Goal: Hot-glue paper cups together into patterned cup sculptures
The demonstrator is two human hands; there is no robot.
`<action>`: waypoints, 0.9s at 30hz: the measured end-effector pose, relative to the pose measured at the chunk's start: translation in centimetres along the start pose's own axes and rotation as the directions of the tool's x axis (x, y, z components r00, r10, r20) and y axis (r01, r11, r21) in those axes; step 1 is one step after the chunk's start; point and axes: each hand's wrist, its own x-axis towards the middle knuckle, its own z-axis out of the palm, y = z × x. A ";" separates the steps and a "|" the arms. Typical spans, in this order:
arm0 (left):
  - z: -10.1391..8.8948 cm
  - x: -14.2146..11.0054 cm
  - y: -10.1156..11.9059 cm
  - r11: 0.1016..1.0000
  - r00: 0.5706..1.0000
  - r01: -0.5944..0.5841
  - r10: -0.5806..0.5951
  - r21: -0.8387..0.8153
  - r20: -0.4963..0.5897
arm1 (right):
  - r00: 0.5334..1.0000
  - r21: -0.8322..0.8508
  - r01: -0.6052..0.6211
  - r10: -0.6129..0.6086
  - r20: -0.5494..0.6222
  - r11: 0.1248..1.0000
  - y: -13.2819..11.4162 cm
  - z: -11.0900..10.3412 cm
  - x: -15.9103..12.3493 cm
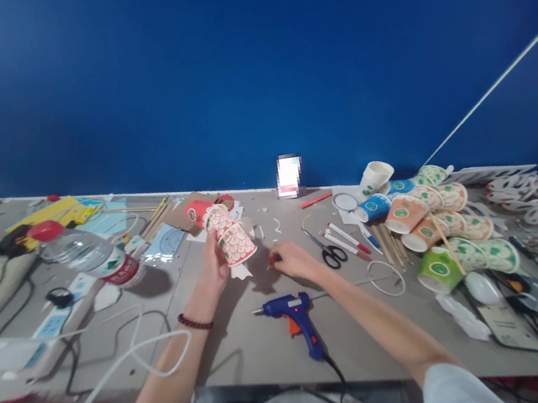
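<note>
My left hand [214,262] is closed round a red fish made of joined paper cups [236,245], with white scales drawn in red and a white paper tail at its lower end. The fish is tilted, its red head pointing up and left. Just to the right, apart from the fish, my right hand [292,260] is low over the table with its fingertips pinched together. Whatever they hold, if anything, is too small to name. A blue hot glue gun [289,309] with an orange trigger lies below, between my forearms.
Black scissors [334,256], markers [350,238] and wooden sticks [389,244] lie to the right. Beyond them are several paper-cup fish [441,270]. A phone [289,177] stands by the blue wall. A water bottle [98,257] and power strip [55,327] are at left.
</note>
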 end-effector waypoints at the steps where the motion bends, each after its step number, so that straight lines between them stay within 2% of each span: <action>1: 0.1 -0.1 0.0 1.000 1.000 -0.006 0.006 0.006 -0.007 | 1.000 0.007 0.003 -0.003 0.002 1.000 0.0 0.0 0.0; 11: -0.2 -0.6 0.0 0.997 0.998 -0.027 0.023 0.067 0.061 | 0.999 0.011 0.046 -0.046 0.001 0.999 0.0 0.2 0.1; 18: -0.1 -0.4 0.0 0.994 0.997 -0.061 0.057 0.086 0.051 | 0.996 0.018 0.081 -0.082 0.020 0.997 -0.2 0.1 0.0; 24: 0.0 -0.4 0.2 0.994 0.998 -0.061 0.059 0.096 0.028 | 0.998 0.106 0.061 -0.061 0.000 0.993 -0.1 0.0 -0.3; 27: 0.0 -0.4 0.2 0.991 0.996 -0.086 0.084 0.104 0.033 | 0.998 0.230 0.054 -0.051 -0.021 0.972 0.3 -0.4 -0.2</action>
